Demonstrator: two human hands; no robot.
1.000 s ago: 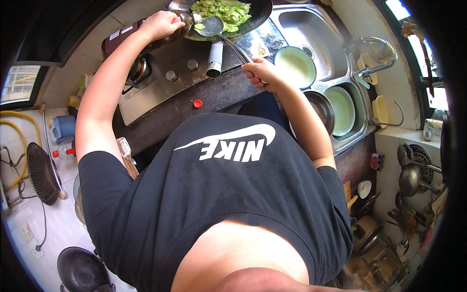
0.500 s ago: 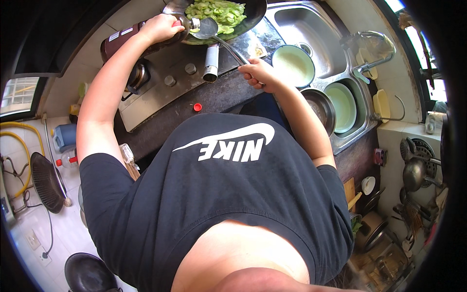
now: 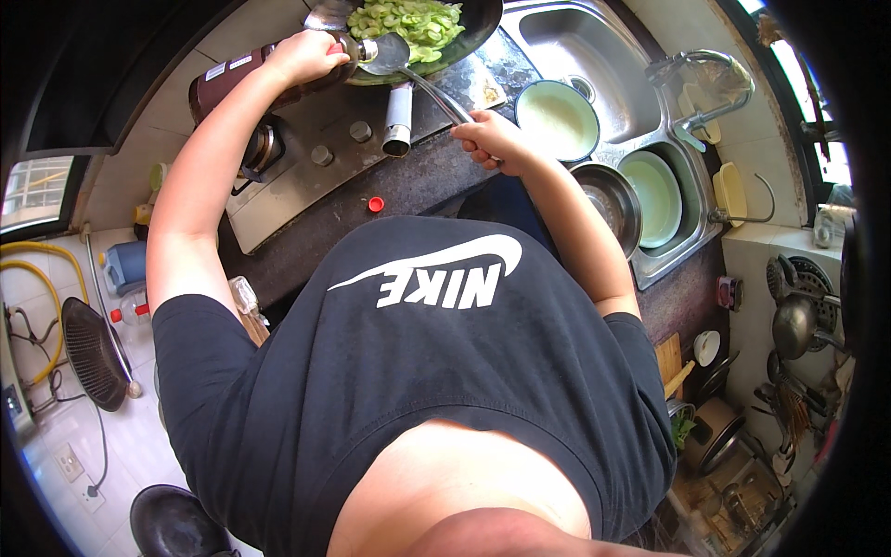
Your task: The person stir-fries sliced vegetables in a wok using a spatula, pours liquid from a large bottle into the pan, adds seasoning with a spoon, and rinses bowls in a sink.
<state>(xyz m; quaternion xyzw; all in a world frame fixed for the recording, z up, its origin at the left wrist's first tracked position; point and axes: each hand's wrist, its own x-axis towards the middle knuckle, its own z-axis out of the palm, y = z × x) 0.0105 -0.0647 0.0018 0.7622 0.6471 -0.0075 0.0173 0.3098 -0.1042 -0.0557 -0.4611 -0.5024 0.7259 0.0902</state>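
Observation:
My left hand [image 3: 308, 58] is closed round the neck of a large dark brown bottle [image 3: 221, 85], tilted nearly on its side with its mouth at the spatula's blade. In my right hand [image 3: 492, 142] is the handle of a metal cooking spatula [image 3: 432, 91], its blade held over the near rim of a wok [image 3: 483, 28]. Sliced pale green vegetables [image 3: 408, 28] lie in the wok, and its stubby handle [image 3: 398, 121] points toward me. Whether liquid runs from the bottle cannot be made out. A red bottle cap [image 3: 376, 204] rests on the dark counter edge.
The wok stands on a gas stove [image 3: 288, 176] with knobs along its front. To the right, a white enamel basin [image 3: 557, 121], a metal pan [image 3: 608, 204] and a pale green bowl [image 3: 652, 200] sit at the steel sink [image 3: 613, 56]. Ladles [image 3: 794, 325] hang at far right.
Both hands keep their grips with almost no movement. The whole view has shifted very slightly; the bottle stays tilted at the spatula.

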